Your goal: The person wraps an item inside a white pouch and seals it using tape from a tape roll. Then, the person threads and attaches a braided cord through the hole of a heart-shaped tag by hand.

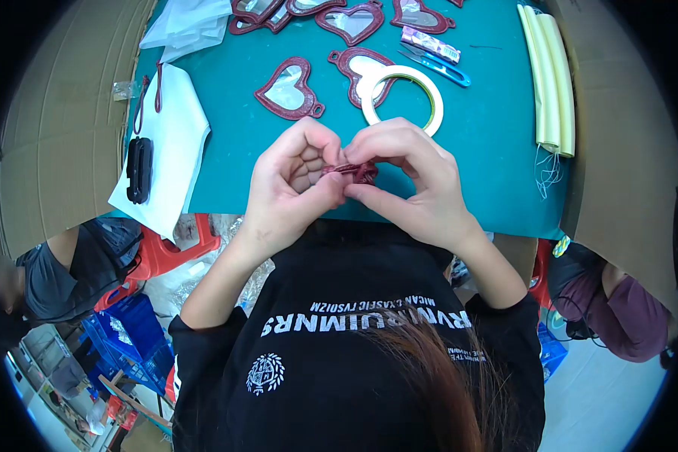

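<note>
Both my hands meet near the table's front edge, around a small dark red leather-like piece (363,173). Fingers cover much of it, so its full shape is hidden. My left hand (297,173) pinches its left end between thumb and fingertips. At the right end, my right hand (414,169) grips it with thumb and forefinger. Just beyond my hands lie a dark red heart-shaped frame (288,89) with a clear window and a second heart frame (346,66), which is partly under a roll of cream tape (433,113).
More heart frames (350,24) are at the back, near blue-handled snips (443,69). Yellow rolls (551,83) with strings line the right. On the left, a white sheet (177,120) bears a black object (138,170). Cardboard flanks both sides; people sit left and right.
</note>
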Action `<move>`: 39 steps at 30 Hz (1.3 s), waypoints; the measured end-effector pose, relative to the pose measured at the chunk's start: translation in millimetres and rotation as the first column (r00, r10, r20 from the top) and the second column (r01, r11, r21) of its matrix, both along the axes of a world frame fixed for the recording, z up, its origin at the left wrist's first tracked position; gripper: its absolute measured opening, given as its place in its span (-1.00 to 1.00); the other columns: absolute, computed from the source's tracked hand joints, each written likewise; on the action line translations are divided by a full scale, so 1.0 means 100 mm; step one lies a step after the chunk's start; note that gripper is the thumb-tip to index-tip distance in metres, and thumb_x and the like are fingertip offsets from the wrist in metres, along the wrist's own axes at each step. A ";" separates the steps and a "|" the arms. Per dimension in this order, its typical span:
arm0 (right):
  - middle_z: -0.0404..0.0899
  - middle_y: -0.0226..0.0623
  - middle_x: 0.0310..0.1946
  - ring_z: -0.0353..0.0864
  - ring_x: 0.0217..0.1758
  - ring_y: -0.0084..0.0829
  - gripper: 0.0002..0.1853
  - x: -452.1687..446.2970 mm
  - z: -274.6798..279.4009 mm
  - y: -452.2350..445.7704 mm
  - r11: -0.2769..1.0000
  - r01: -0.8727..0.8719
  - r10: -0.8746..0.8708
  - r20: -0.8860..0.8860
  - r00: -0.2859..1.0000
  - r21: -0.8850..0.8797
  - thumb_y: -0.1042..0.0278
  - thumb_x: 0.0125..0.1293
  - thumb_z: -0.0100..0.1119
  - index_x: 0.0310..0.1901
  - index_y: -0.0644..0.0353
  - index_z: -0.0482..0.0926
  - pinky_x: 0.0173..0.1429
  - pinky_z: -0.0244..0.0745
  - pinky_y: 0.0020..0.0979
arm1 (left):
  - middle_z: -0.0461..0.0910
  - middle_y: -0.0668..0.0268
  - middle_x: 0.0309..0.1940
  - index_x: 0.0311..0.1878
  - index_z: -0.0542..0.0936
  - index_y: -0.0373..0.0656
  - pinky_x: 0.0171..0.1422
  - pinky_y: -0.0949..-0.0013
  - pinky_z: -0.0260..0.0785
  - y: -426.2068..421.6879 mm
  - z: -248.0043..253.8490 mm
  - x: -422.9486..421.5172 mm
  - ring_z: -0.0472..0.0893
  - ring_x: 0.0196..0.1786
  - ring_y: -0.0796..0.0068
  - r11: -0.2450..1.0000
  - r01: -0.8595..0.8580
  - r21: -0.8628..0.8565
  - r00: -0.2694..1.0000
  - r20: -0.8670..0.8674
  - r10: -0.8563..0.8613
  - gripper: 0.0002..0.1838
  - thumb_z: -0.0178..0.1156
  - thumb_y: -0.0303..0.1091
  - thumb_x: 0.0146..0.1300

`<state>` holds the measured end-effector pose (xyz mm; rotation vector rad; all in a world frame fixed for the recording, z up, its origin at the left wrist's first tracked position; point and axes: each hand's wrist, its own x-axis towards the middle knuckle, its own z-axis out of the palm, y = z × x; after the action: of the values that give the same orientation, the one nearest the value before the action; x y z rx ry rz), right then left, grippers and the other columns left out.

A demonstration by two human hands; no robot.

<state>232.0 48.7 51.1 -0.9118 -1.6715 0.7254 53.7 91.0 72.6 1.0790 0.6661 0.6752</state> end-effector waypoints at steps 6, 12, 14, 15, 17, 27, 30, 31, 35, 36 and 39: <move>0.54 -0.19 -0.16 0.57 -0.18 -0.44 -0.65 0.02 0.04 -0.12 0.966 -0.072 0.025 -0.185 0.982 -0.248 0.65 -0.05 0.35 -0.18 0.29 0.50 -0.19 0.50 -0.49 | 0.42 0.48 -0.44 -0.31 0.30 -0.15 -0.45 0.68 0.19 -0.01 0.08 0.01 0.40 -0.42 0.85 0.996 0.076 -0.041 0.996 -0.042 -0.078 -0.79 0.15 -0.59 0.24; 0.57 -0.23 -0.32 0.57 -0.34 -0.44 -0.74 0.11 0.19 -0.20 0.977 -0.038 0.012 -0.121 0.993 -0.212 0.70 -0.05 0.32 -0.29 0.28 0.53 -0.28 0.47 -0.52 | 0.39 0.49 -0.52 -0.34 0.26 -0.08 -0.59 0.67 0.06 0.01 0.26 0.05 0.35 -0.54 0.81 0.913 0.198 -0.358 0.980 0.081 -0.181 -0.75 0.16 -0.55 0.27; 0.57 -0.24 -0.39 0.56 -0.40 -0.44 -0.75 0.11 0.23 -0.22 0.984 -0.014 -0.006 -0.115 0.993 -0.176 0.71 -0.08 0.33 -0.32 0.27 0.53 -0.33 0.44 -0.52 | 0.39 0.45 -0.54 -0.34 0.24 -0.06 -0.62 0.67 0.03 0.00 0.34 0.05 0.33 -0.58 0.78 0.895 0.183 -0.407 0.983 0.073 -0.168 -0.73 0.16 -0.55 0.26; 0.57 -0.25 -0.42 0.55 -0.43 -0.44 -0.75 0.11 0.24 -0.23 0.987 -0.002 -0.016 -0.112 0.994 -0.159 0.71 -0.09 0.34 -0.34 0.26 0.53 -0.35 0.43 -0.53 | 0.40 0.43 -0.55 -0.34 0.22 -0.05 -0.64 0.67 0.01 -0.01 0.38 0.05 0.33 -0.60 0.77 0.885 0.176 -0.431 0.984 0.069 -0.161 -0.72 0.16 -0.56 0.25; 0.57 -0.24 -0.43 0.54 -0.45 -0.44 -0.75 0.14 0.27 -0.25 0.989 -0.026 0.004 -0.147 0.989 -0.149 0.72 -0.10 0.34 -0.36 0.27 0.53 -0.38 0.41 -0.52 | 0.40 0.42 -0.56 -0.35 0.21 -0.05 -0.64 0.67 0.01 -0.01 0.49 0.04 0.32 -0.60 0.77 0.881 0.167 -0.443 0.986 0.077 -0.148 -0.71 0.15 -0.57 0.24; 0.59 -0.10 -0.46 0.47 -0.60 -0.41 -0.76 0.17 0.43 -0.34 0.983 -0.168 0.179 -0.179 0.967 0.078 0.73 -0.17 0.37 -0.49 0.30 0.49 -0.53 0.31 -0.48 | 0.35 0.25 -0.68 -0.36 0.14 -0.03 -0.74 0.68 0.00 -0.13 0.87 -0.19 0.24 -0.81 0.68 0.866 0.113 -0.488 0.993 0.068 -0.092 -0.64 0.13 -0.66 0.10; 0.60 -0.08 -0.46 0.47 -0.60 -0.41 -0.76 0.19 0.39 -0.35 0.978 -0.198 0.208 -0.165 0.964 0.072 0.71 -0.17 0.38 -0.49 0.29 0.49 -0.53 0.32 -0.47 | 0.35 0.24 -0.69 -0.34 0.13 -0.06 -0.75 0.68 0.02 -0.11 0.87 -0.22 0.26 -0.81 0.67 0.895 0.143 -0.424 0.990 0.059 -0.130 -0.64 0.10 -0.69 0.09; 0.61 -0.07 -0.46 0.48 -0.60 -0.41 -0.76 0.20 0.38 -0.34 0.975 -0.211 0.219 -0.155 0.963 0.070 0.70 -0.17 0.39 -0.49 0.28 0.50 -0.53 0.32 -0.47 | 0.35 0.24 -0.70 -0.33 0.13 -0.07 -0.76 0.67 0.03 -0.09 0.87 -0.22 0.27 -0.82 0.67 0.907 0.161 -0.390 0.987 0.055 -0.152 -0.64 0.09 -0.70 0.09; 0.62 -0.09 -0.45 0.49 -0.59 -0.40 -0.75 0.25 0.35 -0.29 0.994 -0.104 0.107 -0.179 0.978 0.022 0.68 -0.19 0.41 -0.50 0.26 0.50 -0.54 0.33 -0.46 | 0.36 0.23 -0.69 -0.30 0.11 -0.11 -0.77 0.66 0.07 0.04 0.86 -0.05 0.31 -0.82 0.65 0.864 0.258 -0.433 0.966 0.141 -0.218 -0.63 0.07 -0.72 0.09; 0.62 -0.09 -0.45 0.49 -0.59 -0.40 -0.75 0.26 0.36 -0.28 0.994 -0.101 0.105 -0.172 0.979 0.030 0.68 -0.19 0.41 -0.50 0.26 0.50 -0.54 0.33 -0.46 | 0.36 0.23 -0.69 -0.30 0.11 -0.11 -0.77 0.66 0.07 0.05 0.86 -0.03 0.31 -0.82 0.65 0.866 0.263 -0.424 0.964 0.145 -0.222 -0.63 0.07 -0.72 0.09; 0.62 -0.12 -0.46 0.50 -0.59 -0.40 -0.75 0.22 0.39 -0.28 0.999 -0.040 0.045 -0.163 0.986 0.030 0.68 -0.18 0.40 -0.48 0.24 0.50 -0.55 0.34 -0.45 | 0.39 0.21 -0.68 -0.27 0.10 -0.15 -0.78 0.64 0.11 0.07 0.86 0.01 0.34 -0.81 0.63 0.834 0.283 -0.473 0.958 0.186 -0.220 -0.64 0.06 -0.73 0.09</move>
<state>254.2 20.8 89.9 -0.7786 -1.5553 0.7839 54.7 97.5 158.2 0.6211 0.5352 0.3077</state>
